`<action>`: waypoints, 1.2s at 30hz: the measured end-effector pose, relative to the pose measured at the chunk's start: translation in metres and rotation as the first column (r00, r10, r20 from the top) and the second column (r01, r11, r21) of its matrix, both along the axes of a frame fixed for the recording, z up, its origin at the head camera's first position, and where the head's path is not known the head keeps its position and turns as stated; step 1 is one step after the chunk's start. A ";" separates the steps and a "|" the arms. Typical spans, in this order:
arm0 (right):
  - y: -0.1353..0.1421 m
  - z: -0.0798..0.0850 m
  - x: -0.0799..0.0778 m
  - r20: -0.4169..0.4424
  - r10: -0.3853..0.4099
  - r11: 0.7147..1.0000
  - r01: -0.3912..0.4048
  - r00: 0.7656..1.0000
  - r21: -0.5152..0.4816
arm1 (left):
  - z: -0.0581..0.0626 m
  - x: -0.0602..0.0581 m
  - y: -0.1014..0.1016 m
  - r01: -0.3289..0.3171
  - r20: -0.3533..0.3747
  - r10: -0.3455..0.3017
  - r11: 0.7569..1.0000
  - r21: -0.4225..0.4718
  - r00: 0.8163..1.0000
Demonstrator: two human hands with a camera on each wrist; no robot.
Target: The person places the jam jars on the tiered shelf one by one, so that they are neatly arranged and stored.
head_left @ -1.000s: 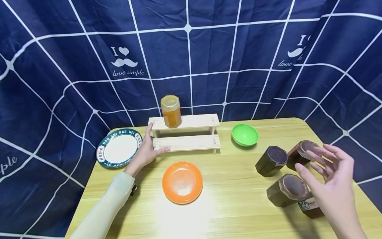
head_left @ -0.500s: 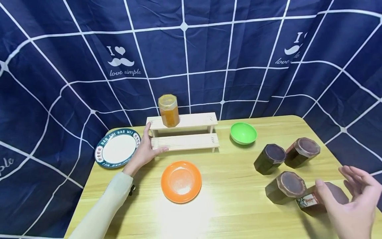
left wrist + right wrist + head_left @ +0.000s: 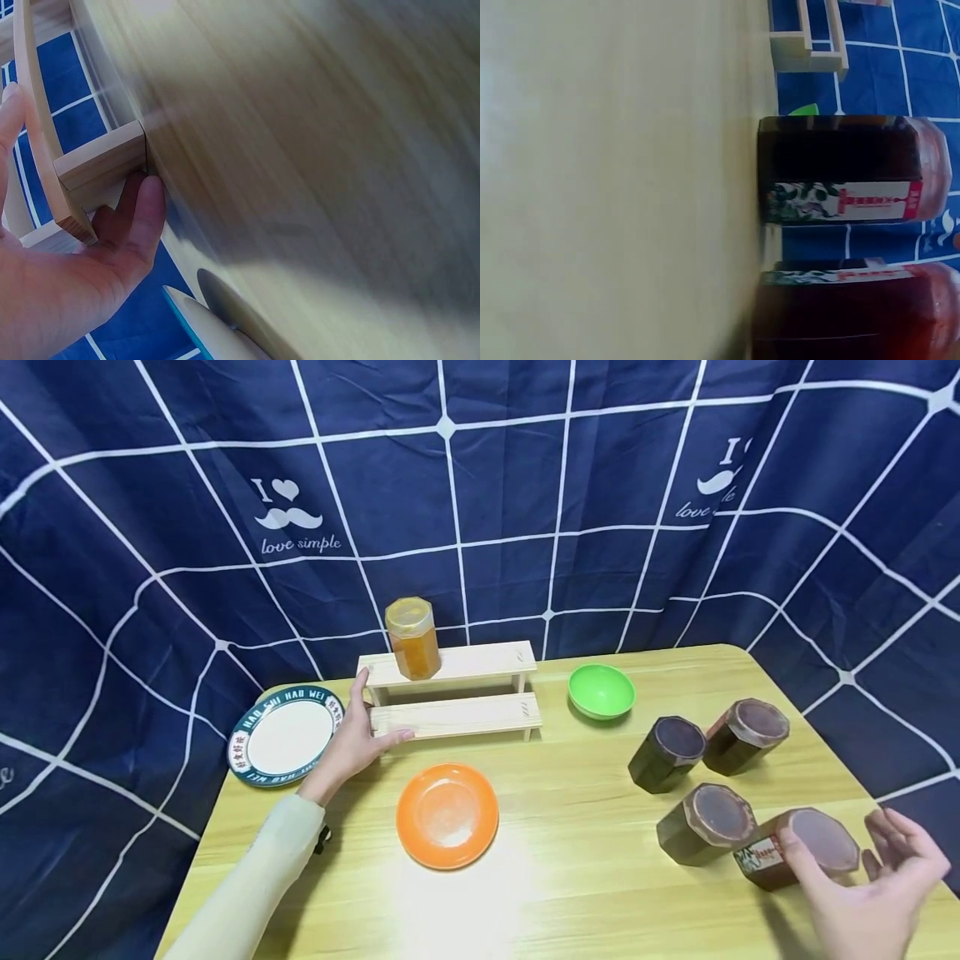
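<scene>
My left hand [image 3: 351, 742] grips the left end of a two-step wooden shelf [image 3: 465, 716], thumb along the front of the lower step. In the left wrist view, its fingers [image 3: 146, 214] curl round the shelf's end [image 3: 105, 154]. An amber-filled jar [image 3: 417, 652] stands on the upper step. At the right, my right hand [image 3: 873, 889] spreads round the nearest dark, eight-sided jar [image 3: 825, 839]; thumb in front, fingers beyond. A gap shows between fingers and jar; thumb contact cannot be told. Two labelled dark jars, one farther [image 3: 840, 157] and one nearer [image 3: 847, 311], fill the right wrist view.
Three more dark jars stand close by: front left [image 3: 705, 827], back left [image 3: 666, 756] and back right [image 3: 746, 735]. A green bowl [image 3: 600, 692] sits right of the shelf. An orange plate [image 3: 447, 816] lies in front, a green-rimmed plate [image 3: 238, 752] at left. A blue curtain [image 3: 495, 485] hangs behind.
My right hand has come down from over the back jars and round to the nearest jar. The left hand keeps its hold on the shelf. The head view has shifted slightly right.
</scene>
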State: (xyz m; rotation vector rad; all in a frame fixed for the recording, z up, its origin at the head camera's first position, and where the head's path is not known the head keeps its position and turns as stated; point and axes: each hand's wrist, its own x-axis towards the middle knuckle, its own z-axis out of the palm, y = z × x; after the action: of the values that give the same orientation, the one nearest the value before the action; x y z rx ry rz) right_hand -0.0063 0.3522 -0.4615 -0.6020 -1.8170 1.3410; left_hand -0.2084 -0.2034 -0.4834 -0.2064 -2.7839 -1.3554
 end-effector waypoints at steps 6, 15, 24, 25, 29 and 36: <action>0.002 -0.012 0.001 -0.017 0.067 0.992 -0.068 0.998 -0.108 | 0.001 0.001 -0.001 0.008 -0.008 -0.008 1.000 0.006 1.000; 0.010 -0.025 0.002 0.316 0.081 0.991 -0.042 0.945 -0.129 | 0.001 0.001 0.000 0.013 -0.013 -0.013 1.000 0.015 1.000; 0.006 -0.036 0.001 0.148 0.119 0.974 -0.087 0.982 -0.207 | 0.001 0.000 -0.001 0.013 -0.015 -0.013 1.000 0.009 1.000; 0.005 -0.037 0.001 0.169 0.104 0.980 -0.072 0.980 -0.187 | 0.001 0.000 -0.001 0.012 -0.016 -0.012 1.000 0.009 1.000; 0.005 -0.037 0.000 0.199 0.073 0.986 -0.040 0.977 -0.165 | 0.001 0.000 0.000 0.011 -0.010 -0.011 1.000 0.007 1.000; 0.009 -0.033 -0.002 0.097 0.110 0.954 -0.078 0.989 -0.291 | 0.001 0.001 -0.001 0.003 -0.003 -0.003 1.000 0.000 1.000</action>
State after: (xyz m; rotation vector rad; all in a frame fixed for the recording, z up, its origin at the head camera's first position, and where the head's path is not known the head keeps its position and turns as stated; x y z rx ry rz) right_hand -0.0080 0.3615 -0.4949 -0.7643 -1.7706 1.6832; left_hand -0.2069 -0.2040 -0.4825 -0.2130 -2.7821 -1.3552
